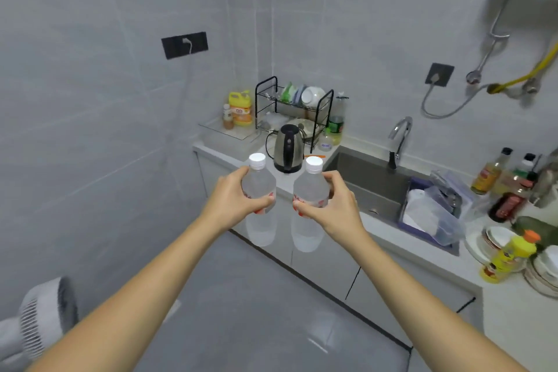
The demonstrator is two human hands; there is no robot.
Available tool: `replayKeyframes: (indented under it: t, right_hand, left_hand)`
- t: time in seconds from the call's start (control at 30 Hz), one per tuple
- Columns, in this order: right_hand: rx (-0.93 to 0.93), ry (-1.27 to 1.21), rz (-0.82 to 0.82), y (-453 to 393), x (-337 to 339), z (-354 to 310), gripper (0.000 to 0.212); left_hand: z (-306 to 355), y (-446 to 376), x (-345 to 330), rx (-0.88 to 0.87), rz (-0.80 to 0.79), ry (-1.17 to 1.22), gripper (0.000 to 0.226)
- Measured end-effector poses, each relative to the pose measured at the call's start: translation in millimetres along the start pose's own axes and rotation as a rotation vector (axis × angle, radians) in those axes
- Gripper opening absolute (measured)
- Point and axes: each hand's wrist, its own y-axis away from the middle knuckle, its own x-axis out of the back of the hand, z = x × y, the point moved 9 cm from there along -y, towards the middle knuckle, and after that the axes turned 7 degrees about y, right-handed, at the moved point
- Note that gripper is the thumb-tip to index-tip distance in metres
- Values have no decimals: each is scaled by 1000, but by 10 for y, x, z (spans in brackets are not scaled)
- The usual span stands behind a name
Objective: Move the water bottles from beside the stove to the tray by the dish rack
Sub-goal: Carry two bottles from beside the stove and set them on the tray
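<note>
I hold two clear water bottles with white caps upright in the air, in front of the counter's near edge. My left hand [234, 201] grips the left bottle [261, 226] around its red label. My right hand [330, 205] grips the right bottle [308, 232] the same way. The two bottles hang side by side, a small gap between them. Farther back, a clear tray [211, 127] lies on the counter's far left corner, left of the black wire dish rack [294, 106]. A yellow jug and a small bottle stand on the tray.
A steel kettle [288, 148] stands on the counter just behind the bottles. The sink [371, 181] with a tap is to the right, holding a purple bin. Sauce bottles, stacked plates and a yellow bottle crowd the right counter. A white fan [45, 320] sits on the floor at left.
</note>
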Motion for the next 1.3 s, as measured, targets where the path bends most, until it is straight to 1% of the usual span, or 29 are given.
replayKeyframes:
  t: [0.17, 0.3, 0.4, 0.6, 0.67, 0.8, 0.87, 1.0, 1.1, 1.17, 1.3]
  right_hand:
    - [57, -46, -100, -976, -793, -173, 68]
    - [88, -46, -141, -1762, -1416, -270, 69]
    - [97, -50, -124, -2386, -1771, -348, 70]
    - [84, -82, -70, -3510, -2262, -486, 70]
    - [63, -86, -68, -3819, -2421, -462, 72]
    - [29, -96, -72, -4428, -2731, -307, 70]
    - [25, -73, -67, -4736, -2865, -214, 70]
    - [15, -71, -64, -5420, -3160, 43, 73]
    - [31, -70, -41, -5962, -3354, 160, 71]
    - [32, -60, -46, -6325, -3486, 248, 68]
    - [25, -38, -78, -6998, -3755, 487, 69]
  left_hand:
    - [-585, -644, 591, 75, 135, -26, 46]
    - [-1122, -1399, 1028, 98, 209, -51, 53]
    - [-1425, -2044, 1315, 96, 219, -84, 57]
    - [-1774, -3188, 1722, 57, 210, -138, 64]
    - [-1917, -3512, 1766, 51, 200, -120, 66]
    - [-2169, -4115, 1797, 53, 192, -93, 53]
    - [-2312, -4429, 1787, 55, 179, -89, 55]
    - [-2662, -5104, 1730, 81, 149, -111, 66]
    - [-2891, -5646, 1698, 98, 140, -148, 71]
    - [-3054, -6002, 1675, 114, 135, -176, 71]
    - [-3431, -6622, 1576, 190, 115, -206, 69]
